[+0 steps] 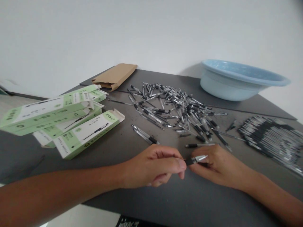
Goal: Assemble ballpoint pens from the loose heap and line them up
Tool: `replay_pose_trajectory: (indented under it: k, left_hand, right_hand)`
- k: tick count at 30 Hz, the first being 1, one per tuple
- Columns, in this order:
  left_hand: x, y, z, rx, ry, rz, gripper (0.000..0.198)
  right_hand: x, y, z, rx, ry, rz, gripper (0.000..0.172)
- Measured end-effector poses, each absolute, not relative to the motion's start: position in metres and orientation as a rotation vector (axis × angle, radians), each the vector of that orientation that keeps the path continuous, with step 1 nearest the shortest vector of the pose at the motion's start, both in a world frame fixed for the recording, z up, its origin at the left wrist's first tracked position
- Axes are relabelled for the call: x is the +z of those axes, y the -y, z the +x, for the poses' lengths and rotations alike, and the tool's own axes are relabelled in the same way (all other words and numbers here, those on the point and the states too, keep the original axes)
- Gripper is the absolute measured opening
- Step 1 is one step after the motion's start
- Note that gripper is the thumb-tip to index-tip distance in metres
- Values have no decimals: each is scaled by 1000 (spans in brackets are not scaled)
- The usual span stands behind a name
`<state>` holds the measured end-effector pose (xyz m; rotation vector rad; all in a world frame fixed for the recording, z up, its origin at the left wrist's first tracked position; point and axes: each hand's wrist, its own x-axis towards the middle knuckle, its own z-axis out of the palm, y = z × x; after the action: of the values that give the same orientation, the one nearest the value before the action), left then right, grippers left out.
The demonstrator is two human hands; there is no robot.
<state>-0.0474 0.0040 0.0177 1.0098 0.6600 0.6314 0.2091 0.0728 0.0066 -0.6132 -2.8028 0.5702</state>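
My left hand (161, 165) is closed around a pen (192, 160) with a black grip, pinched between thumb and fingers, its silver tip pointing right. The rest of that pen is hidden inside the hand. Just beyond the tip, my right hand (220, 164) rests low over the table with curled fingers; what they hold, if anything, is hidden. Another black-gripped pen (197, 145) lies right behind the right hand's knuckles. Two clear pens (145, 135) lie side by side beyond the left hand. A loose heap of pens and parts (175, 107) spreads behind both hands.
Green and white pen boxes (90, 134) are stacked at the left. A brown cardboard packet (115, 76) lies at the back, and a light blue basin (232, 83) stands at the back right. Pens in a neat row (272, 138) lie at the right on the dark table (165, 201).
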Motion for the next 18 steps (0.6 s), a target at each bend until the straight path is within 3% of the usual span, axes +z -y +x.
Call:
replay_pose_trajectory:
  k: [18]
  left_hand:
    - [9,-9,-49,691,-641,914,27]
  right_hand:
    - [6,-72,208,722,2778,-617,48]
